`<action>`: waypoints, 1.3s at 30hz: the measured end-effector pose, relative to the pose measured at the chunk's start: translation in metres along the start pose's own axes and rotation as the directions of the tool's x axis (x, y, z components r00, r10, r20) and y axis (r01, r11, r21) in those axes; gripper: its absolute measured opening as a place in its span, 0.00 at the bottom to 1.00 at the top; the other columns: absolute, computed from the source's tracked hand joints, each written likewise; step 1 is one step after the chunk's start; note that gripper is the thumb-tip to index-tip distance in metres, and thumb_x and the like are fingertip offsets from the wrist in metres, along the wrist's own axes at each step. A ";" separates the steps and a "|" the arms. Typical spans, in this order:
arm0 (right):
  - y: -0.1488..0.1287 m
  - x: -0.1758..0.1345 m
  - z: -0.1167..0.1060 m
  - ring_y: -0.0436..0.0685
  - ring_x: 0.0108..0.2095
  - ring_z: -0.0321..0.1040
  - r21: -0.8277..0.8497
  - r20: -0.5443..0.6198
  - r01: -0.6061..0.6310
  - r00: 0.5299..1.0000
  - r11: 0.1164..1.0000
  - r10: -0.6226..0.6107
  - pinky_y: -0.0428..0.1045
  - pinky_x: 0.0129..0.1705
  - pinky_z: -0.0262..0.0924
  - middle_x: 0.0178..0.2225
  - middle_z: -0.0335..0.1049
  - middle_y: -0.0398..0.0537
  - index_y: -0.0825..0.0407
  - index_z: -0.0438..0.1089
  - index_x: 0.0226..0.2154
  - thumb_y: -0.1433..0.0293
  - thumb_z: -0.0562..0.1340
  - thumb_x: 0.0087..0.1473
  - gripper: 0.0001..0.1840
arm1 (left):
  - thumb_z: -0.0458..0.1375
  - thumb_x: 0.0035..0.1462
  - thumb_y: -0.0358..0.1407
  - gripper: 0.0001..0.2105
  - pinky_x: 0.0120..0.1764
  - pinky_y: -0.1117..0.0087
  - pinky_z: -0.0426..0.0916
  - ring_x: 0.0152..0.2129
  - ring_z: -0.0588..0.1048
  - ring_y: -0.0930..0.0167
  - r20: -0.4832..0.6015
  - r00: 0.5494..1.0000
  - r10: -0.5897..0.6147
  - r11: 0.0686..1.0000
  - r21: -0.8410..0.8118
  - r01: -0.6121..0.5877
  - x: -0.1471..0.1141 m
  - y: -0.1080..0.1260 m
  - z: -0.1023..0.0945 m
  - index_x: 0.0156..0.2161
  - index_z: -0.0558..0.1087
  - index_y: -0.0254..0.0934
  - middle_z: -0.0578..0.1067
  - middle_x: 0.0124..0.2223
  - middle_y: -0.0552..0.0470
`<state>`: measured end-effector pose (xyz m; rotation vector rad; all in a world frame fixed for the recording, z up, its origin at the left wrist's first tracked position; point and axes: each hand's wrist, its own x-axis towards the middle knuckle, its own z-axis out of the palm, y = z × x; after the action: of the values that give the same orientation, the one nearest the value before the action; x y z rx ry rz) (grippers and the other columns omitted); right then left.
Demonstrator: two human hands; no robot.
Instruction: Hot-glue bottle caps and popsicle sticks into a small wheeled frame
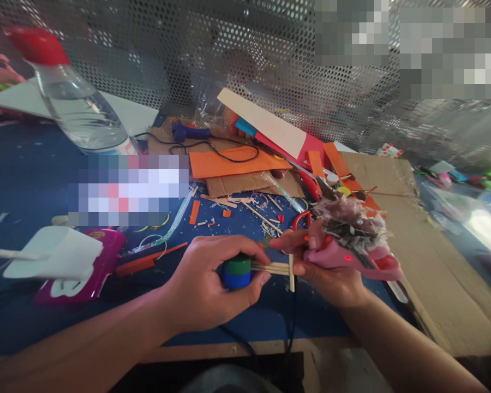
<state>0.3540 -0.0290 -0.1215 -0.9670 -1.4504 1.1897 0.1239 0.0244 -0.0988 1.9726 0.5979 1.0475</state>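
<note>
My left hand (216,278) is closed around a pair of stacked bottle caps, green over blue (237,272). Several thin wooden sticks (272,267) run from the caps toward the right, ending at a short upright crosspiece (292,273). My right hand (331,278) is wrapped round a pink glue gun (364,261) with a small red light lit on its side. The right thumb and fingertips are close to the crosspiece; whether they press on it, I cannot tell. Greyish, shaggy scraps (347,218) show just above the glue gun, and whether they are stuck to it is unclear.
A red-capped water bottle (82,109) stands at back left, near a white adapter (57,259) on a magenta case (112,251). Behind my hands lie stick offcuts (219,201), orange sheet (229,162), a blue corded tool (190,132) and cardboard (425,251). A perforated metal panel (188,49) rises behind.
</note>
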 end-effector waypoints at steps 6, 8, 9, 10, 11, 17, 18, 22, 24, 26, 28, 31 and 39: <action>0.002 0.001 0.001 0.52 0.24 0.64 0.128 -0.088 -0.004 0.996 0.992 0.016 0.50 0.27 0.60 0.46 0.82 0.43 0.41 0.66 0.39 0.59 0.69 0.61 0.11 | 0.66 0.54 0.29 0.06 0.32 0.78 0.73 0.25 0.78 0.76 -0.004 0.996 -0.085 0.996 -0.027 0.085 -0.001 0.001 -0.001 0.37 0.76 0.39 0.81 0.31 0.57; 0.003 0.003 0.001 0.52 0.24 0.64 0.151 -0.124 -0.019 0.992 0.988 0.038 0.50 0.27 0.61 0.45 0.82 0.45 0.42 0.63 0.37 0.57 0.69 0.60 0.15 | 0.67 0.54 0.30 0.07 0.32 0.76 0.74 0.26 0.78 0.74 -0.044 0.989 -0.138 0.989 -0.067 0.135 -0.001 0.001 -0.002 0.38 0.76 0.39 0.81 0.32 0.56; 0.003 0.004 0.001 0.53 0.24 0.64 0.151 -0.138 -0.036 0.989 0.988 0.057 0.51 0.27 0.61 0.45 0.82 0.46 0.43 0.62 0.36 0.55 0.69 0.60 0.17 | 0.67 0.54 0.31 0.07 0.30 0.76 0.74 0.25 0.78 0.74 -0.054 0.983 -0.177 0.980 -0.102 0.171 0.000 0.001 -0.002 0.39 0.76 0.39 0.80 0.31 0.55; 0.003 0.005 0.001 0.53 0.24 0.64 0.152 -0.152 -0.053 0.985 0.987 0.076 0.51 0.28 0.62 0.45 0.82 0.47 0.44 0.61 0.36 0.53 0.69 0.59 0.18 | 0.68 0.54 0.32 0.07 0.28 0.76 0.73 0.23 0.77 0.74 -0.055 0.972 -0.226 0.965 -0.150 0.216 0.000 0.000 -0.003 0.39 0.76 0.39 0.79 0.30 0.55; 0.003 0.006 0.001 0.53 0.24 0.64 0.157 -0.171 -0.069 0.981 0.985 0.096 0.51 0.28 0.62 0.44 0.82 0.49 0.44 0.61 0.36 0.52 0.69 0.58 0.20 | 0.68 0.54 0.33 0.07 0.26 0.76 0.72 0.21 0.76 0.74 -0.047 0.959 -0.280 0.941 -0.209 0.264 0.000 0.000 -0.003 0.38 0.76 0.38 0.78 0.29 0.55; 0.003 0.017 0.001 0.53 0.24 0.67 0.200 -0.322 -0.037 0.941 0.979 0.102 0.50 0.27 0.62 0.37 0.82 0.48 0.45 0.62 0.37 0.51 0.69 0.58 0.20 | 0.73 0.52 0.40 0.14 0.20 0.79 0.69 0.15 0.74 0.76 0.006 0.836 -0.549 0.697 -0.549 0.461 0.006 -0.010 -0.007 0.38 0.76 0.37 0.73 0.21 0.58; 0.003 0.018 0.000 0.53 0.24 0.67 0.194 -0.333 -0.030 0.938 0.981 0.094 0.50 0.27 0.62 0.37 0.81 0.47 0.45 0.63 0.38 0.51 0.69 0.58 0.20 | 0.74 0.50 0.41 0.15 0.19 0.80 0.68 0.15 0.74 0.76 0.002 0.824 -0.566 0.660 -0.599 0.454 0.008 -0.010 -0.007 0.38 0.76 0.37 0.72 0.20 0.59; 0.006 0.023 -0.001 0.56 0.26 0.70 0.125 -0.338 -0.043 0.938 0.991 0.083 0.51 0.27 0.61 0.36 0.81 0.49 0.46 0.63 0.39 0.47 0.67 0.57 0.22 | 0.77 0.44 0.41 0.19 0.16 0.81 0.66 0.14 0.73 0.78 -0.015 0.789 -0.614 0.526 -0.753 0.396 0.013 -0.008 -0.010 0.35 0.74 0.36 0.73 0.22 0.60; 0.007 0.024 -0.002 0.57 0.27 0.71 0.100 -0.327 -0.063 0.940 0.993 0.092 0.52 0.27 0.60 0.36 0.81 0.50 0.46 0.64 0.38 0.44 0.66 0.56 0.25 | 0.78 0.43 0.40 0.20 0.17 0.81 0.67 0.14 0.74 0.78 -0.019 0.778 -0.628 0.493 -0.784 0.378 0.015 -0.006 -0.011 0.35 0.74 0.36 0.74 0.26 0.60; 0.007 0.024 -0.001 0.58 0.28 0.71 0.096 -0.310 -0.079 0.945 0.992 0.105 0.52 0.26 0.59 0.34 0.80 0.50 0.46 0.63 0.38 0.42 0.66 0.55 0.27 | 0.78 0.43 0.40 0.20 0.18 0.80 0.69 0.15 0.75 0.77 -0.020 0.774 -0.633 0.479 -0.796 0.371 0.016 -0.006 -0.011 0.36 0.73 0.36 0.76 0.29 0.59; 0.006 0.024 -0.001 0.58 0.27 0.71 0.105 -0.297 -0.082 0.949 0.991 0.110 0.51 0.25 0.59 0.33 0.79 0.49 0.46 0.63 0.37 0.41 0.66 0.55 0.27 | 0.78 0.43 0.40 0.21 0.19 0.79 0.70 0.16 0.76 0.77 -0.021 0.769 -0.639 0.472 -0.801 0.370 0.016 -0.006 -0.011 0.36 0.73 0.36 0.76 0.31 0.59; 0.005 0.025 0.000 0.56 0.26 0.70 0.114 -0.299 -0.082 0.947 0.990 0.113 0.51 0.25 0.59 0.32 0.78 0.49 0.47 0.64 0.38 0.42 0.66 0.55 0.27 | 0.78 0.43 0.40 0.20 0.21 0.78 0.72 0.19 0.76 0.77 -0.033 0.770 -0.638 0.483 -0.795 0.366 0.017 -0.008 -0.012 0.36 0.74 0.36 0.76 0.31 0.58; 0.014 0.025 -0.005 0.54 0.25 0.68 0.122 -0.322 -0.045 0.943 0.992 0.083 0.49 0.25 0.57 0.30 0.77 0.47 0.48 0.66 0.38 0.43 0.65 0.58 0.25 | 0.77 0.45 0.42 0.20 0.29 0.79 0.75 0.28 0.75 0.75 -0.172 0.781 -0.601 0.615 -0.724 0.314 0.020 -0.020 -0.010 0.38 0.76 0.35 0.77 0.33 0.54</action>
<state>0.3538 -0.0011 -0.1296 -1.0819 -1.0851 1.0857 0.1258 0.0541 -0.1024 0.8840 0.7757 1.1187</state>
